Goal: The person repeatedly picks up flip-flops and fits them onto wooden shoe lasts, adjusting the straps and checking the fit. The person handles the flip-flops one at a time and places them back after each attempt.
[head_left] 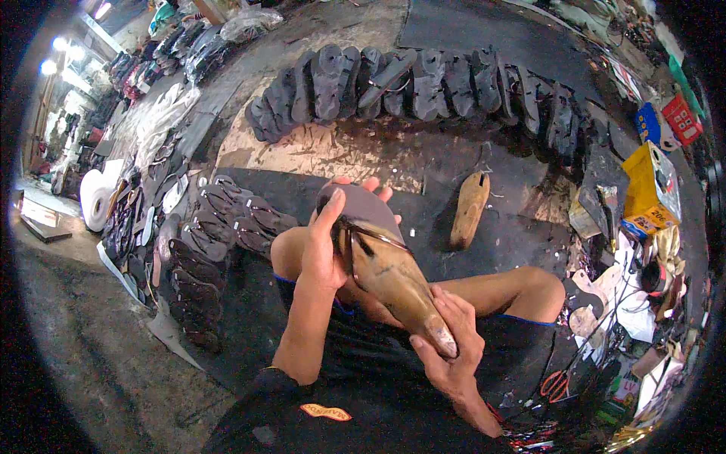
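Left of the left hand [324, 246], dark strapped sandals [198, 276] lay in overlapping rows. That hand was curled around the rounded end of a dark brown, flat sandal [364, 206], whose thin glossy strap crossed a smooth tan foot-shaped last [393, 278]. The right hand [456, 348] gripped the last's narrow end. Ahead of the right hand lay a pale-brown wooden last [470, 208]; to its right, orange-handled metal scissors [556, 386].
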Tool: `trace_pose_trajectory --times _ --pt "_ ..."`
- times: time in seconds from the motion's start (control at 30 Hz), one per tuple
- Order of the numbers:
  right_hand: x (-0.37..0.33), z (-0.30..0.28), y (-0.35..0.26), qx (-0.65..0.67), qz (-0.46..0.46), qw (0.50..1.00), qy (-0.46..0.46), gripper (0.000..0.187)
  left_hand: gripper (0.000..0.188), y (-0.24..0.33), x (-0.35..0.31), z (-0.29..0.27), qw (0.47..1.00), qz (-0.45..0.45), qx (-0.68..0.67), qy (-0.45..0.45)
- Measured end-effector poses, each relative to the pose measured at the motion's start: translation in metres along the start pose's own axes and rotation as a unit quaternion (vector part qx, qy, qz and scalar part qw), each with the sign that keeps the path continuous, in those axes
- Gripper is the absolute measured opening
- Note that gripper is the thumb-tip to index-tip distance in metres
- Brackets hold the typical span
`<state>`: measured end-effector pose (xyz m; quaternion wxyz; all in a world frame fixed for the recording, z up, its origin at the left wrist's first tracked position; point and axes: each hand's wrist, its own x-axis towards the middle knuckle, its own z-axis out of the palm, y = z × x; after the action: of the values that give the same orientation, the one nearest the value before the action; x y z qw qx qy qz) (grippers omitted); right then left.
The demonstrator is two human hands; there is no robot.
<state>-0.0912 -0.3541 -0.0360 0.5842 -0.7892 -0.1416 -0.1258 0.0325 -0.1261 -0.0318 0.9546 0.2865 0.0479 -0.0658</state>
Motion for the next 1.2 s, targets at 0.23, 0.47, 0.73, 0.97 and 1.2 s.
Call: trace_pose_trajectory --times 0.23,0.47,0.73,0.97,1.2 --pt "-0.014 0.01 -0.006 0.006 0.058 0.998 0.019 0.063 0.043 -0.011 0.004 -0.007 0.995 -0.009 0.071 0.062" --pt "-0.01 0.02 0.007 -0.034 0.035 0.998 0.037 0.064 0.044 -0.037 -0.008 -0.002 0.995 -0.063 0.076 0.029" --pt "-0.011 0.026 0.03 0.017 0.029 0.999 0.033 0.06 0.075 -0.056 -0.037 -0.033 0.993 -0.11 -0.01 0.031" --pt "-0.025 0.007 0.03 0.402 0.338 0.851 -0.024 0.044 0.07 -0.06 -0.103 -0.033 0.969 -0.211 0.034 0.123" --pt "-0.056 0.018 0.036 0.244 0.34 0.899 -0.126 0.044 0.072 -0.049 -0.143 -0.002 0.956 -0.226 0.047 0.18"
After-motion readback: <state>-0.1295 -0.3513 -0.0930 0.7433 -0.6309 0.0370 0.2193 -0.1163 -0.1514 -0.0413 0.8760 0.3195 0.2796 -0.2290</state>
